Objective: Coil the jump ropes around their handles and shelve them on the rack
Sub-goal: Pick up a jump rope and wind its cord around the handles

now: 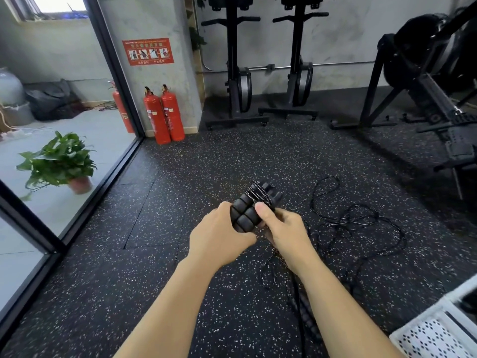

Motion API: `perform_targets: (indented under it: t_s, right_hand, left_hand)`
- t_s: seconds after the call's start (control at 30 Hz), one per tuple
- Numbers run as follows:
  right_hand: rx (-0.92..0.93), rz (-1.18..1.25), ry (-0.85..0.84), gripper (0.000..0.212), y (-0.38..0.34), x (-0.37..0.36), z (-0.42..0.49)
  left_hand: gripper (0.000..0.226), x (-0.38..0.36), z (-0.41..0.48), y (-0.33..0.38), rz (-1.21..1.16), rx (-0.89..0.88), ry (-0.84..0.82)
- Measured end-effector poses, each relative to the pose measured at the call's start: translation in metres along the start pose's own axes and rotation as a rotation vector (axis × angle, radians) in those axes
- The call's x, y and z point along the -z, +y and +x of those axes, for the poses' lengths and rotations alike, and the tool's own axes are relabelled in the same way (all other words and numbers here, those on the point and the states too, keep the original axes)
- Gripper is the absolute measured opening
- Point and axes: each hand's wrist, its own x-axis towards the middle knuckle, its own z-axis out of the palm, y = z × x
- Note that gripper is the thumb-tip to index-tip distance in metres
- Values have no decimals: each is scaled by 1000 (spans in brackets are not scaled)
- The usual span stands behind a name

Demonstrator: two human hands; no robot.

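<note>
The left grip (219, 235) is clenched round the left side of a pair of black foam handles (241, 217), and the right grip (282, 232) clasps the same pair from the right, its thumb (262, 209) pressed on the front. The handles lie side by side, held in the air above the speckled rubber floor (180, 177), tilted away from the person. Several turns of thin black rope (260, 193) wrap their upper part. Loose rope (361, 220) sprawls in tangled loops on the floor to the right, and another ribbed handle (296, 308) lies on the floor beside the right forearm. Two red fire extinguishers (165, 115) stand against the pillar.
</note>
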Motion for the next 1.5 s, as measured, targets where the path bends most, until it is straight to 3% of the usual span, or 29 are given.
perform_targets:
  t_s: [0.27, 0.4, 0.5, 0.67, 0.77, 0.9, 1.2, 1.5]
  right_hand:
    - [-52, -97, -164, 24, 13, -14, 8]
    - [-110, -161, -246, 35, 14, -17, 12]
    - [-117, -251, -307, 24, 11, -14, 13]
    - [-43, -541, -341, 20, 8, -9, 6]
    - [55, -657, -350, 21, 2, -12, -1]
    - [199, -804, -272, 40, -5, -11, -8]
    - [294, -1074, -148, 46, -22, -3, -34]
    - [349, -1253, -106, 40, -30, 12, -45]
  left_hand:
    - [37, -21, -4, -19, -55, 53, 86]
    - [35, -23, -1, -34, -395, 132, 39]
    - [24, -12, 3, -43, -690, 183, 11]
    - [23, 1, -3, -51, -867, 253, -93]
    - [20, 3, -5, -54, -787, 224, -47]
    - [30, 3, -7, -56, -541, 189, 45]
    - [27, 4, -19, -40, -245, 111, 59]
    - [22, 8, -16, -38, -506, 105, -142]
